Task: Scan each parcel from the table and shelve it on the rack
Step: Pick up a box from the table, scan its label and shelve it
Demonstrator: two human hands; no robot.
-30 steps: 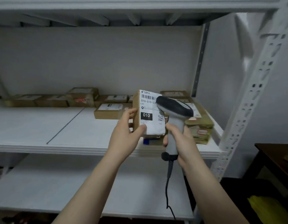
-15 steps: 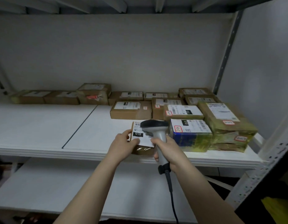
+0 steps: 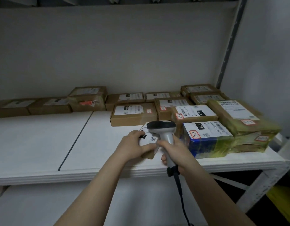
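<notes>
The left hand [image 3: 132,144] grips the parcel [image 3: 150,139] by its near edge. The right hand [image 3: 176,151] is wrapped round the handle of the scanner [image 3: 162,126], whose head hangs over the label. A second ago the parcel stood upright in the air, facing the scanner. Now it lies label-up on the shelf [image 3: 43,141] at centre frame, just left of the blue parcel [image 3: 206,137]. The scan looks done and the shelving nearly so, with only letting go left.

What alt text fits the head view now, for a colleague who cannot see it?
The left hand holds a small labelled parcel at the front of the white shelf, next to a blue box, while the right hand grips a corded scanner over it. More taped parcels sit behind.
</notes>
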